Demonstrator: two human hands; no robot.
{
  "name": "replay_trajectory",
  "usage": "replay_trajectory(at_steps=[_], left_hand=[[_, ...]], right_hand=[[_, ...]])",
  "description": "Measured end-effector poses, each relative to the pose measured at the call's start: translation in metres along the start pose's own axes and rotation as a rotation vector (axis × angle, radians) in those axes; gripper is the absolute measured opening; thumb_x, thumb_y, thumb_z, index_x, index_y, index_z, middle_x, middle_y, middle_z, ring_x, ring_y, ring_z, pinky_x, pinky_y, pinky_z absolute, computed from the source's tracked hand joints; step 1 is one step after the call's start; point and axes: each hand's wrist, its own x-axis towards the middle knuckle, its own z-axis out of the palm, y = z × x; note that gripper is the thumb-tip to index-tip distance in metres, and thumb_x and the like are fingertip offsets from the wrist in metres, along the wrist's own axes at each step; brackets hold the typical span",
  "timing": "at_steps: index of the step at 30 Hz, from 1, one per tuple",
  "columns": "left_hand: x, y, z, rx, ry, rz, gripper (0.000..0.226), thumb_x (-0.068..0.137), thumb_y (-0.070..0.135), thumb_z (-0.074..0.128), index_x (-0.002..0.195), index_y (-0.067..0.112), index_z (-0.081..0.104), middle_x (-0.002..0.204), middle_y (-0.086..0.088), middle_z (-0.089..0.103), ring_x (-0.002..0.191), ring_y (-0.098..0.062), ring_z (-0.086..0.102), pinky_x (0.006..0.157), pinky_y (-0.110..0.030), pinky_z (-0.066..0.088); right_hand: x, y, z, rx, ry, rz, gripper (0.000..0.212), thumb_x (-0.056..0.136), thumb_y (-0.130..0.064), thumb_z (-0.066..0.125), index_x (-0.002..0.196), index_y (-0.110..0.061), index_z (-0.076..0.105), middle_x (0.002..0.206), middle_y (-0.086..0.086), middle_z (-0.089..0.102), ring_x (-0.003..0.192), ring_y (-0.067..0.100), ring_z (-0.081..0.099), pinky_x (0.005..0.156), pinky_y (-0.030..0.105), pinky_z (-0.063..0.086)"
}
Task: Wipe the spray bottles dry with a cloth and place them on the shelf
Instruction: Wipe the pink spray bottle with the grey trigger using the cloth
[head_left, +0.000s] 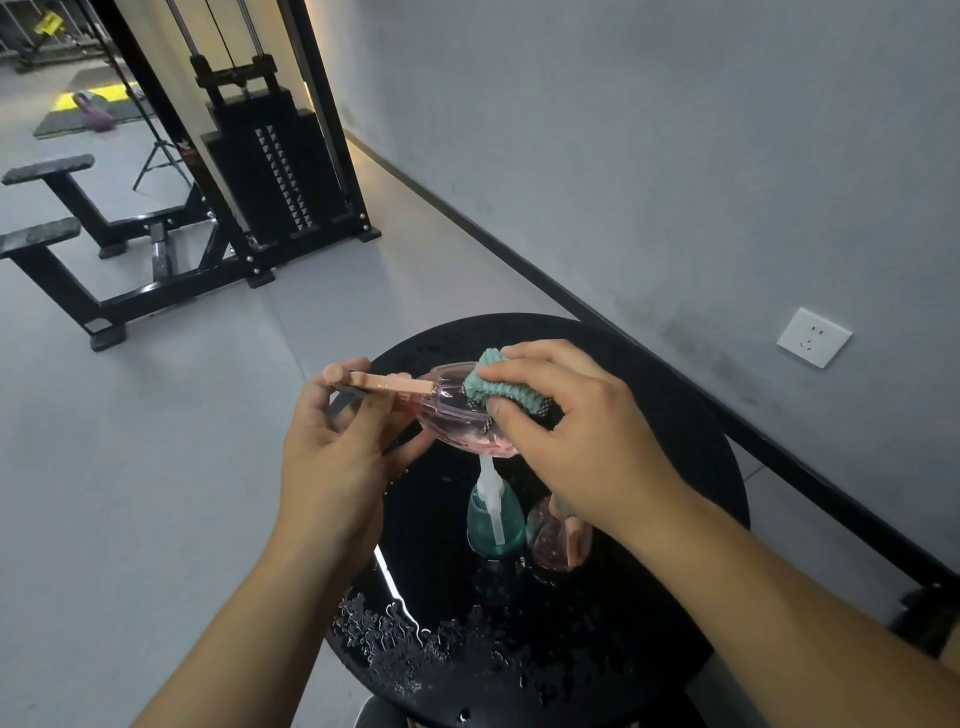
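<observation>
a pink spray bottle (457, 410) is held on its side above the wet black table (675, 415). its top is gripped by the left hand (332, 452). a green cloth (498, 387) is pinched against it by the right hand (582, 441). 2 more bottles, a teal bottle (493, 514) and a second pink bottle (558, 535), are left standing on the table.

A clear pink spray bottle (457, 410) with a peach-coloured nozzle meets a ribbed teal cloth (498, 387) with a black-and-white checked underside. On the glossy black tabletop (675, 415), speckled with water droplets near its front edge, stand a teal bottle (493, 519) with a white pump and a second pink bottle (556, 535). Grey floor (156, 467), grey wall (675, 156), white socket (813, 338).
</observation>
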Motion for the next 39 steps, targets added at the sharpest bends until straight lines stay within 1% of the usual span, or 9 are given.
replay_trajectory(at_steps=[6, 12, 17, 20, 23, 25, 27, 31, 39], left_hand=[[-0.002, -0.001, 0.001, 0.001, -0.014, 0.001, 0.027, 0.106, 0.014, 0.062, 0.132, 0.019, 0.059, 0.118, -0.014, 0.078, 0.108, -0.028, 0.078, 0.087, -0.047, 0.067], [-0.002, -0.001, 0.001, 0.003, -0.001, 0.023, 0.03, 0.105, 0.013, 0.063, 0.134, 0.017, 0.058, 0.11, -0.009, 0.08, 0.11, -0.03, 0.078, 0.087, -0.049, 0.067], [-0.003, -0.002, 0.003, -0.059, -0.073, -0.041, 0.042, 0.103, 0.004, 0.062, 0.139, 0.024, 0.059, 0.133, -0.02, 0.07, 0.116, -0.03, 0.076, 0.092, -0.047, 0.065], [-0.002, -0.004, 0.003, -0.059, -0.172, -0.029, 0.065, 0.099, -0.008, 0.056, 0.147, 0.036, 0.054, 0.128, -0.02, 0.065, 0.131, -0.041, 0.065, 0.101, -0.046, 0.061], [-0.006, 0.001, 0.008, -0.091, -0.186, -0.033, 0.068, 0.086, 0.017, 0.069, 0.148, 0.038, 0.051, 0.116, -0.007, 0.07, 0.12, -0.031, 0.073, 0.099, -0.042, 0.062], [-0.008, 0.003, 0.012, -0.056, -0.136, -0.041, 0.064, 0.089, 0.043, 0.08, 0.147, 0.041, 0.051, 0.116, -0.001, 0.075, 0.117, -0.025, 0.074, 0.098, -0.044, 0.062], [-0.009, 0.004, 0.013, -0.001, -0.088, -0.052, 0.062, 0.092, 0.054, 0.071, 0.149, 0.044, 0.05, 0.124, 0.001, 0.076, 0.123, -0.026, 0.072, 0.1, -0.05, 0.061], [-0.009, 0.005, 0.012, -0.041, -0.053, -0.039, 0.061, 0.098, 0.043, 0.064, 0.156, 0.034, 0.046, 0.133, -0.005, 0.074, 0.12, -0.028, 0.074, 0.099, -0.051, 0.061], [-0.008, 0.007, 0.012, -0.112, 0.002, -0.032, 0.039, 0.11, 0.018, 0.055, 0.148, 0.03, 0.056, 0.109, -0.007, 0.077, 0.11, -0.031, 0.077, 0.091, -0.048, 0.065]], right_hand=[[-0.001, 0.003, 0.004, 0.108, 0.045, 0.037, 0.029, 0.094, -0.019, 0.073, 0.12, -0.031, 0.075, 0.128, -0.022, 0.057, 0.126, 0.001, 0.053, 0.092, 0.014, 0.055], [-0.001, 0.002, 0.004, 0.213, 0.062, 0.074, 0.028, 0.092, -0.017, 0.075, 0.117, -0.03, 0.077, 0.127, -0.019, 0.06, 0.121, -0.006, 0.054, 0.08, 0.004, 0.051], [-0.001, 0.005, 0.005, 0.198, 0.1, 0.038, 0.031, 0.092, -0.017, 0.075, 0.12, -0.029, 0.075, 0.129, -0.021, 0.058, 0.127, 0.004, 0.054, 0.088, 0.019, 0.059], [-0.002, 0.008, 0.004, 0.171, 0.128, 0.013, 0.031, 0.093, -0.017, 0.075, 0.121, -0.028, 0.075, 0.13, -0.021, 0.057, 0.129, 0.009, 0.054, 0.089, 0.027, 0.061], [-0.003, 0.008, 0.003, 0.17, 0.138, 0.003, 0.031, 0.092, -0.017, 0.074, 0.122, -0.027, 0.075, 0.13, -0.021, 0.057, 0.13, 0.011, 0.054, 0.088, 0.031, 0.062], [-0.004, 0.008, 0.003, 0.163, 0.142, -0.004, 0.032, 0.092, -0.017, 0.075, 0.122, -0.028, 0.075, 0.13, -0.022, 0.057, 0.129, 0.01, 0.054, 0.09, 0.032, 0.061], [-0.005, 0.008, 0.003, 0.155, 0.143, -0.008, 0.032, 0.092, -0.017, 0.075, 0.122, -0.029, 0.075, 0.13, -0.024, 0.056, 0.129, 0.009, 0.053, 0.09, 0.031, 0.061], [-0.005, 0.009, 0.004, 0.132, 0.13, -0.026, 0.032, 0.092, -0.017, 0.075, 0.122, -0.03, 0.074, 0.13, -0.023, 0.055, 0.13, 0.012, 0.053, 0.091, 0.032, 0.06], [-0.008, 0.011, 0.008, 0.124, 0.159, -0.027, 0.034, 0.093, -0.017, 0.073, 0.124, -0.03, 0.073, 0.13, -0.021, 0.054, 0.13, 0.01, 0.053, 0.094, 0.034, 0.06]])
